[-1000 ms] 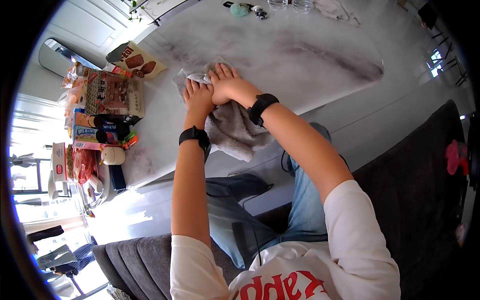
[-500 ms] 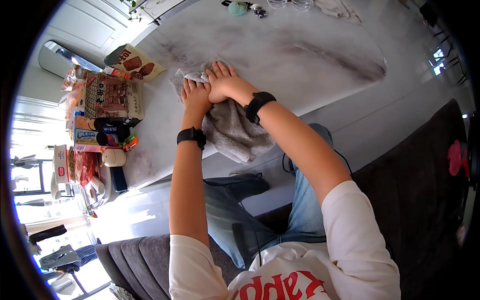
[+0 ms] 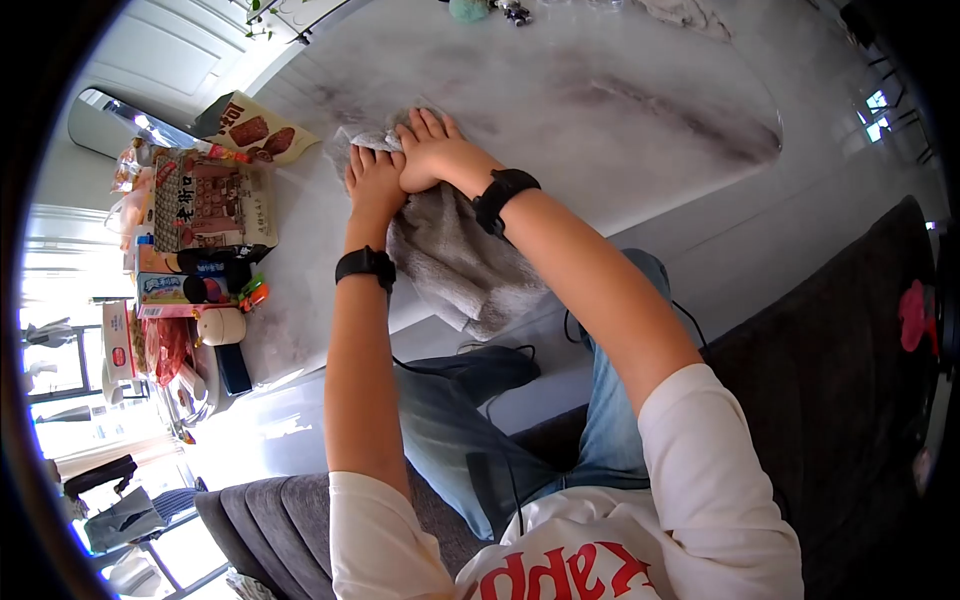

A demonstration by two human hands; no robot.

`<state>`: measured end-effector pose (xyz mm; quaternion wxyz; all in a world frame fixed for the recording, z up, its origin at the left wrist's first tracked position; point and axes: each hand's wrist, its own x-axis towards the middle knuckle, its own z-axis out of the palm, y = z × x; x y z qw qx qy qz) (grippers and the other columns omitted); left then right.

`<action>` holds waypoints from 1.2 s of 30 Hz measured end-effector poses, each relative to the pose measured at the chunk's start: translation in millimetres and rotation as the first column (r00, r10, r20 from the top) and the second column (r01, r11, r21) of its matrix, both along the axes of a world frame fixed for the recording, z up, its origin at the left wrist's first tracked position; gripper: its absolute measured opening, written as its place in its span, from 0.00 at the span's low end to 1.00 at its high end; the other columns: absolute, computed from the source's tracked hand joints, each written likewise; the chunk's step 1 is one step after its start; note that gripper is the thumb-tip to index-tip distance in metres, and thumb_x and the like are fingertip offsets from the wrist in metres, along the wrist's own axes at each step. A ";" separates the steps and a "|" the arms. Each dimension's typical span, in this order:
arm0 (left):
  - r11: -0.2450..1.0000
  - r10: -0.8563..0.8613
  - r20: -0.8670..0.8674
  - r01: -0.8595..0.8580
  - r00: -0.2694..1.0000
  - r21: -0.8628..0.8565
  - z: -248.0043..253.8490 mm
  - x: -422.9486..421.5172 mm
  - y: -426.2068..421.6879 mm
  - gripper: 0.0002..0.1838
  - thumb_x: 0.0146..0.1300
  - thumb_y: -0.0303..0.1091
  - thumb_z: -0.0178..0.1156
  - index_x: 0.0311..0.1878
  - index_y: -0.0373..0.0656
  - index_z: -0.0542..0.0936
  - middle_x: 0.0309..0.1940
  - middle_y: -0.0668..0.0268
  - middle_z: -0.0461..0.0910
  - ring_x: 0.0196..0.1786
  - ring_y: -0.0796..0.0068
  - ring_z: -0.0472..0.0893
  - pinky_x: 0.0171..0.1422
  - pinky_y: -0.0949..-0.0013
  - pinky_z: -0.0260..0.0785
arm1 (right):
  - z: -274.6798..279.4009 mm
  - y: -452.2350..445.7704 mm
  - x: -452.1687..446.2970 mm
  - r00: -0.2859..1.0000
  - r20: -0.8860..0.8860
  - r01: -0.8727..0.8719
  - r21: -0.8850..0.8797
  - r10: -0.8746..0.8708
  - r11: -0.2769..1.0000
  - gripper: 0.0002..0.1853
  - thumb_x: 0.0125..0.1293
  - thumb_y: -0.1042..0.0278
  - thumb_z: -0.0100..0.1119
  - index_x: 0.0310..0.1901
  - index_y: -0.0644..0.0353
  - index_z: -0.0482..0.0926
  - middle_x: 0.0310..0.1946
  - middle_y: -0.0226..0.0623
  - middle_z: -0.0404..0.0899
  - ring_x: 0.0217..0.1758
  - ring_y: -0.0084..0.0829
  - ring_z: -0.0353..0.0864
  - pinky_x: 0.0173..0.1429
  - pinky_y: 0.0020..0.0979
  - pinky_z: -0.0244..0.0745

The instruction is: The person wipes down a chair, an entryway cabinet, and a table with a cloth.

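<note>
A grey towel (image 3: 455,262) lies crumpled on the marbled table (image 3: 560,140), its near end hanging over the front edge. Both my hands press flat on its far part. My left hand (image 3: 377,180) has its fingers stretched out over the cloth, pointing away from me. Close beside it, touching, my right hand (image 3: 434,152) rests with fingers spread, pointing up and to the left. The palms are hidden. A black band circles each wrist.
Snack packages crowd the table's left side: a cream bag (image 3: 262,130), a patterned bag (image 3: 215,200) and several boxes. A small orange-and-green toy (image 3: 254,292) lies near them. Another cloth (image 3: 685,14) and a teal object (image 3: 468,9) are at the far edge.
Both hands have slid a little to the left and away from me with the towel's far part beneath them. The view has also shifted slightly.
</note>
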<state>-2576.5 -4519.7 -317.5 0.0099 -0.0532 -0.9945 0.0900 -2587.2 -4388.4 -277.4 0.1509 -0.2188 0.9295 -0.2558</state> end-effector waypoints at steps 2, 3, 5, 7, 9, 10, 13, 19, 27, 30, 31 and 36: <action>1.000 -0.010 -0.001 0.010 1.000 -0.010 -2.8 -8.4 -5.0 0.20 0.63 0.38 0.43 0.58 0.51 0.68 0.66 0.54 0.59 0.71 0.44 0.47 0.69 0.43 0.45 | -2.9 -4.1 -6.6 1.000 -0.011 0.013 0.007 -0.013 1.000 0.33 0.64 0.57 0.32 0.69 0.62 0.46 0.71 0.53 0.33 0.75 0.44 0.26 0.73 0.43 0.20; 1.000 -0.012 -0.008 0.012 1.000 0.002 -4.2 -11.6 -7.9 0.20 0.63 0.39 0.43 0.58 0.52 0.68 0.66 0.54 0.59 0.71 0.44 0.48 0.69 0.43 0.45 | -4.3 -6.2 -9.6 1.000 -0.016 0.019 0.009 -0.019 1.000 0.33 0.64 0.57 0.31 0.69 0.63 0.46 0.71 0.53 0.33 0.75 0.44 0.26 0.73 0.43 0.19; 1.000 -0.010 -0.008 0.010 1.000 0.010 -2.9 -16.1 -9.1 0.20 0.64 0.39 0.43 0.59 0.52 0.67 0.66 0.55 0.59 0.71 0.44 0.47 0.69 0.43 0.45 | -5.4 -8.3 -15.2 0.999 -0.026 0.019 0.011 -0.018 1.000 0.33 0.64 0.56 0.31 0.69 0.62 0.47 0.71 0.53 0.34 0.75 0.44 0.27 0.73 0.43 0.20; 1.000 -0.011 0.011 0.011 1.000 -0.020 -2.4 -19.9 -10.7 0.21 0.64 0.39 0.42 0.60 0.51 0.66 0.66 0.55 0.58 0.71 0.45 0.47 0.69 0.43 0.44 | -5.8 -8.5 -18.3 1.000 -0.026 0.016 0.008 -0.016 1.000 0.33 0.64 0.56 0.31 0.69 0.62 0.47 0.71 0.53 0.34 0.75 0.44 0.27 0.73 0.42 0.20; 1.000 -0.014 0.009 0.014 1.000 -0.013 -2.8 -21.7 -10.4 0.21 0.64 0.39 0.42 0.61 0.51 0.65 0.67 0.56 0.58 0.71 0.45 0.47 0.69 0.43 0.44 | -8.4 -10.8 -22.5 0.998 -0.051 0.026 0.006 -0.025 1.000 0.33 0.64 0.56 0.31 0.69 0.62 0.47 0.71 0.52 0.34 0.76 0.43 0.28 0.73 0.42 0.21; 1.000 -0.016 0.001 0.016 1.000 0.007 -3.8 -20.4 -10.7 0.22 0.64 0.39 0.42 0.62 0.51 0.65 0.67 0.56 0.57 0.71 0.45 0.47 0.69 0.43 0.44 | -9.6 -12.0 -20.7 0.998 -0.061 0.030 0.005 -0.030 1.000 0.33 0.63 0.56 0.32 0.69 0.62 0.47 0.71 0.52 0.35 0.76 0.43 0.28 0.73 0.42 0.21; 1.000 0.023 0.026 -0.023 0.999 0.009 0.0 -19.4 -9.3 0.23 0.65 0.40 0.41 0.64 0.50 0.63 0.68 0.56 0.55 0.72 0.46 0.47 0.69 0.43 0.44 | -5.9 -8.3 -16.6 0.998 -0.046 0.035 -0.024 -0.036 0.999 0.34 0.63 0.56 0.33 0.69 0.61 0.48 0.72 0.50 0.35 0.76 0.42 0.29 0.74 0.41 0.21; 1.000 0.013 0.092 -0.010 0.996 -0.028 -8.5 -2.8 -19.5 0.27 0.67 0.45 0.35 0.67 0.48 0.58 0.71 0.55 0.48 0.73 0.50 0.41 0.71 0.46 0.38 | -8.4 -10.9 -0.3 0.996 -0.062 0.064 0.034 -0.062 0.997 0.35 0.63 0.54 0.35 0.70 0.59 0.47 0.72 0.48 0.35 0.76 0.41 0.29 0.74 0.41 0.21; 0.973 0.107 -0.002 -0.105 0.994 0.205 -26.3 50.9 -29.1 0.33 0.67 0.53 0.31 0.70 0.42 0.52 0.71 0.51 0.45 0.74 0.56 0.42 0.73 0.52 0.34 | -7.3 -12.6 45.0 0.992 -0.095 0.087 0.088 -0.079 0.992 0.36 0.63 0.49 0.38 0.70 0.56 0.47 0.72 0.45 0.35 0.76 0.40 0.29 0.74 0.41 0.21; 0.954 0.140 -0.032 -0.126 0.990 0.271 -16.2 78.3 -20.2 0.33 0.68 0.52 0.31 0.69 0.40 0.53 0.71 0.51 0.46 0.74 0.55 0.43 0.73 0.52 0.35 | -10.4 -11.9 61.0 0.990 -0.114 0.100 0.093 -0.089 0.991 0.37 0.63 0.47 0.40 0.70 0.56 0.48 0.72 0.45 0.36 0.76 0.40 0.29 0.74 0.41 0.21; 0.941 0.157 -0.042 -0.137 0.987 0.310 -13.0 86.7 -17.0 0.33 0.68 0.52 0.31 0.69 0.40 0.53 0.71 0.51 0.46 0.74 0.55 0.43 0.73 0.52 0.35 | -10.8 -11.6 66.2 0.989 -0.118 0.104 0.098 -0.092 0.990 0.37 0.63 0.46 0.40 0.70 0.55 0.48 0.72 0.45 0.35 0.76 0.40 0.29 0.74 0.41 0.21; 0.918 0.201 -0.077 -0.160 0.977 0.364 -4.8 116.3 -6.7 0.32 0.68 0.52 0.32 0.69 0.40 0.54 0.70 0.51 0.48 0.73 0.54 0.44 0.73 0.51 0.36 | -13.3 -9.6 86.7 0.988 -0.120 0.111 0.113 -0.097 0.987 0.38 0.62 0.44 0.40 0.70 0.54 0.47 0.72 0.44 0.35 0.76 0.39 0.28 0.74 0.41 0.21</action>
